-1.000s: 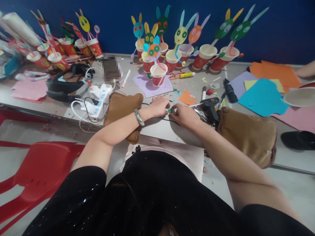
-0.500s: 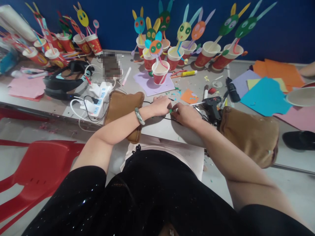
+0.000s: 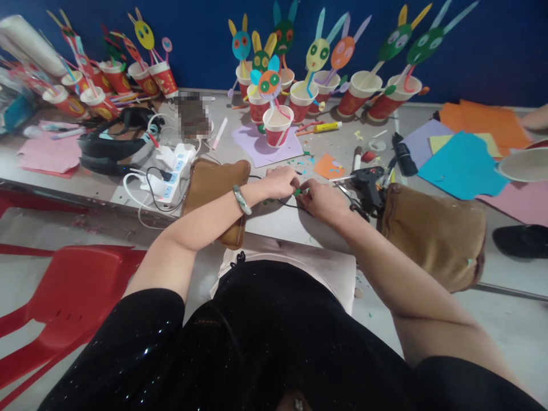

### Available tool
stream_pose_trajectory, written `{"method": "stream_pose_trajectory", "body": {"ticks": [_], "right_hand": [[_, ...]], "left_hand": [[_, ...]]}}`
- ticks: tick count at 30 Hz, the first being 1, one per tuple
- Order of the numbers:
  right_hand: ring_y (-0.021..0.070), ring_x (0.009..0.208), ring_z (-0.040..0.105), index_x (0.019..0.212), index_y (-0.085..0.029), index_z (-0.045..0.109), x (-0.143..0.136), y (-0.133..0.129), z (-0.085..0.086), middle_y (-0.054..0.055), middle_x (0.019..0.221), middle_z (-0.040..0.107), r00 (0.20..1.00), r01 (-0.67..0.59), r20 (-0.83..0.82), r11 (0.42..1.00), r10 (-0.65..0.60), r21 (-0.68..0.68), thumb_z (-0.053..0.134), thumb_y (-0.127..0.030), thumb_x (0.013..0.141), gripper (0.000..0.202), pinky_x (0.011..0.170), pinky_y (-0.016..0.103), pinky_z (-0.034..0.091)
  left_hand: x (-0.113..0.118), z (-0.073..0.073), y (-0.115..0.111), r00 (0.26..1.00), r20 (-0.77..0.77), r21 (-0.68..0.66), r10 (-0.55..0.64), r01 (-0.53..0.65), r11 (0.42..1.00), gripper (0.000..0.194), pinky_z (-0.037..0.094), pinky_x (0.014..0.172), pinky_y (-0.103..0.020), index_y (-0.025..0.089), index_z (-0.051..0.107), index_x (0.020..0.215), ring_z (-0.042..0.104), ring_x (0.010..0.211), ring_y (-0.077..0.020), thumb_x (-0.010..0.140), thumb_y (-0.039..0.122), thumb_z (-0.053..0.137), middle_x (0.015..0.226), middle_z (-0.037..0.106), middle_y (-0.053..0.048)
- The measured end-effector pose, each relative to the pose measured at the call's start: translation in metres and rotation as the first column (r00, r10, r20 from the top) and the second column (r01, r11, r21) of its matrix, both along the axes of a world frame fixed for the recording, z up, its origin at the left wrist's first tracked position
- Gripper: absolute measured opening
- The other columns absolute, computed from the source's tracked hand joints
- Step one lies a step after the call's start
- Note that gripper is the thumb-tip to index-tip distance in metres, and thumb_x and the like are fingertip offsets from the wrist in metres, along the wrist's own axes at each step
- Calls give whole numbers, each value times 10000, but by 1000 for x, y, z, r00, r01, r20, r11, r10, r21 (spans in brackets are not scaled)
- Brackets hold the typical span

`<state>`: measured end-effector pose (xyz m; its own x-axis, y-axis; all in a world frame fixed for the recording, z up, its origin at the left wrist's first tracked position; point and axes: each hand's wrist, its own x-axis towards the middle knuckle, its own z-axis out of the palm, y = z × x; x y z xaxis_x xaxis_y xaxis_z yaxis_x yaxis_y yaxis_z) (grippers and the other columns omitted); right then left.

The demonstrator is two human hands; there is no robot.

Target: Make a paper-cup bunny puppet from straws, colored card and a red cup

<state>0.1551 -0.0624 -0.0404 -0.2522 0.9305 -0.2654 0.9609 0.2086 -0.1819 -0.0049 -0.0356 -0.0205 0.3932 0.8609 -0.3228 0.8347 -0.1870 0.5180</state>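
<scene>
My left hand [image 3: 282,182] and my right hand [image 3: 322,200] meet low over the table, fingers closed in a pinch around a small green paper piece [image 3: 297,193]. Its shape is mostly hidden by the fingertips. A black cable passes beneath my hands. Just beyond them stands a red-and-white paper cup [image 3: 277,127] with an orange paper face [image 3: 269,83] on top, set on a purple sheet [image 3: 245,144]. To the right of my right hand lies a black glue gun [image 3: 370,188]. My left forearm, with a bangle [image 3: 242,200], crosses a brown cushion [image 3: 209,180].
Several cups with paper rabbit-like faces line the blue wall. On the left are a power strip [image 3: 177,171] with cables and a black headset [image 3: 115,140]. Coloured sheets [image 3: 456,165] and a second brown cushion [image 3: 434,234] lie right. A red chair [image 3: 77,279] stands lower left.
My hands stay together on the green paper piece, with only slight finger movement. The view has shifted a little; nothing else visibly moves.
</scene>
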Motion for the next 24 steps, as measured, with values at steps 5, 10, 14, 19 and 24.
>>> {"method": "stream_pose_trajectory", "body": {"ticks": [5, 10, 14, 19, 24], "right_hand": [[310, 1030, 756, 1311, -174, 689, 1, -2, -4, 147, 1052, 812, 1000, 4, -15, 1000, -4, 18, 557, -336, 1035, 346, 824, 364, 522], [327, 1062, 752, 1334, -154, 684, -1, -4, -2, 166, 1080, 809, 999, 36, -23, 999, -36, -6, 556, -326, 1044, 361, 848, 381, 529], [322, 1064, 750, 1340, -145, 679, -2, -6, -1, 166, 1065, 809, 998, 40, -44, 999, -40, 2, 559, -310, 1040, 363, 863, 378, 527], [322, 1049, 744, 1329, -147, 679, 0, -6, -4, 163, 1050, 805, 997, 31, -77, 999, -30, 13, 543, -307, 1032, 363, 861, 384, 529], [322, 1038, 740, 1338, -149, 664, 2, -7, -7, 164, 1046, 801, 994, 38, -106, 999, -36, 20, 542, -303, 1025, 369, 862, 390, 533]], "left_hand": [[1, -9, 3, 1000, 15, 62, 12, -13, 998, 269, 454, 1095, -478, 198, 838, 908, 716, 1078, -250, 852, 108, 591, 1021, 832, -69], [1, -11, 2, 999, -51, 102, -15, 21, 995, 259, 467, 1064, -475, 167, 824, 880, 703, 1115, -274, 877, 123, 568, 1038, 821, -98], [0, -8, 0, 990, -123, 157, -66, 85, 984, 274, 472, 1057, -479, 151, 808, 960, 649, 1264, -313, 923, 150, 537, 1203, 781, -133], [-2, -5, -2, 975, -172, 182, -138, 169, 969, 283, 457, 1055, -470, 163, 787, 980, 616, 1300, -318, 952, 159, 505, 1260, 744, -132], [-3, -4, -1, 967, -181, 180, -179, 211, 961, 288, 432, 1058, -453, 164, 780, 1020, 601, 1292, -316, 959, 162, 498, 1288, 716, -146]]}}
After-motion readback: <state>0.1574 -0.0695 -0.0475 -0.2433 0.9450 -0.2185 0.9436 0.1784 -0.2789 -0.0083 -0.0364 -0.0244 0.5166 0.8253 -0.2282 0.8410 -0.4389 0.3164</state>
